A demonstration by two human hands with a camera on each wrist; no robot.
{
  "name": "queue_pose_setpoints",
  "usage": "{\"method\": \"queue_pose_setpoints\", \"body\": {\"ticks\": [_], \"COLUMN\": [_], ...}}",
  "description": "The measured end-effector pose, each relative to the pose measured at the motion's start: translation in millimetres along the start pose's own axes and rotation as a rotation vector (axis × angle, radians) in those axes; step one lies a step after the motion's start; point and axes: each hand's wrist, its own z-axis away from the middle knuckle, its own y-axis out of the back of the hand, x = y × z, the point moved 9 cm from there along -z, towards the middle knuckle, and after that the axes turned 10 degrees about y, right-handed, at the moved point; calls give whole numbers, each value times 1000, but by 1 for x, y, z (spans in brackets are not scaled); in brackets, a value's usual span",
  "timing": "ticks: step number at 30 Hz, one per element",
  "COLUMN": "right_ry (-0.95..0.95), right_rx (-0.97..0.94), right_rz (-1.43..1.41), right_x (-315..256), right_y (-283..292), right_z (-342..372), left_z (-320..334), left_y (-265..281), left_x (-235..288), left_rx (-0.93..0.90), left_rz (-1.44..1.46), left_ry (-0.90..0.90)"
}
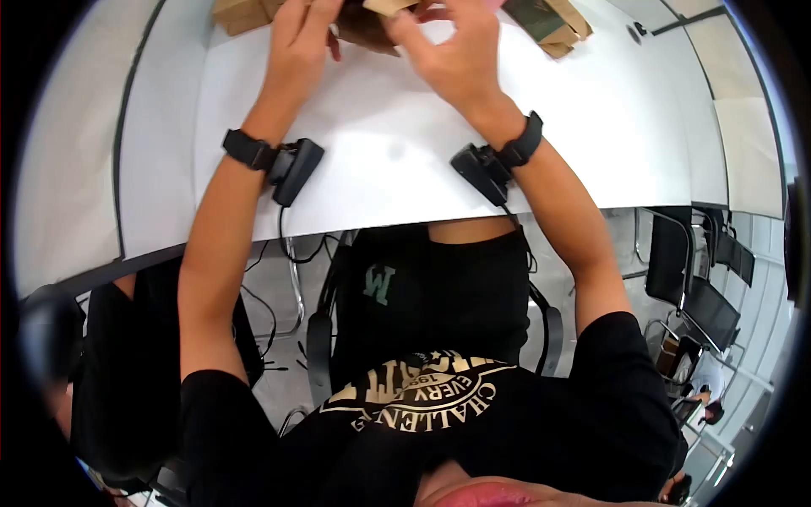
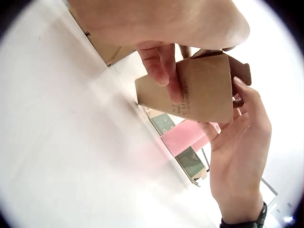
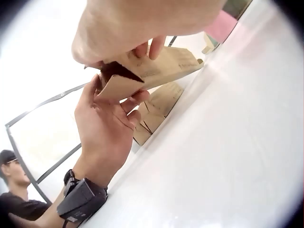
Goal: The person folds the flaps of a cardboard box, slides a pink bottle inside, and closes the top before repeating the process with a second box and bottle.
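Note:
A small brown cardboard box point(image 2: 209, 88) with printed lettering on one side is held tilted between both hands. Its end facing the right wrist camera is open, with a loose flap point(image 3: 121, 88) and a dark inside. My left hand point(image 1: 300, 42) grips the box near that open end, fingers along its side, thumb at the edge. From the other side my right hand point(image 1: 460, 55) holds the box, thumb by an end flap in the left wrist view. The head view cuts off the upper part of the box.
Another brown box point(image 3: 164, 99) lies on the white table point(image 1: 389, 160) at the back left. At the back right are a green and brown box point(image 1: 549, 25) and a pink item point(image 2: 183, 137). Low partitions edge the table. A person point(image 3: 19, 175) sits beyond the left side.

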Motion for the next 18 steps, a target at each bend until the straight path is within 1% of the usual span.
{"method": "queue_pose_setpoints", "body": {"ticks": [1, 2, 3, 6, 7, 10, 11, 14, 15, 16, 18], "right_ry": [-21, 3, -10, -53, -52, -43, -26, -150, -69, -80, 75], "right_rx": [24, 47, 52, 100, 125, 122, 155, 89, 108, 121, 174], "right_rz": [-58, -50, -43, -51, -50, 18, 0, -52, 48, 64, 51], "right_x": [8, 9, 10, 12, 11, 12, 8, 29, 19, 14, 18], "right_y": [1, 1, 1, 3, 8, 8, 10, 6, 9, 10, 10], "right_z": [0, 1, -1, 8, 7, 4, 1, 14, 9, 4, 3], "left_z": [-3, -6, -7, -5, 0, -1, -4, -4, -6, -6, -6], "left_y": [-2, 5, 8, 0, -3, -11, -12, -14, -7, -12, -15], "left_x": [5, 7, 2, 6, 10, 9, 5, 0, -12, 1, 6], "left_rx": [9, 27, -45, -138, -183, -196, -183, -186, -174, -227, -237], "left_rz": [23, 49, 48, 139, 148, 37, 39, 96, 35, 109, 191], "left_ry": [9, 7, 6, -85, -25, -71, -49, -2, -21, -44, -24]}}
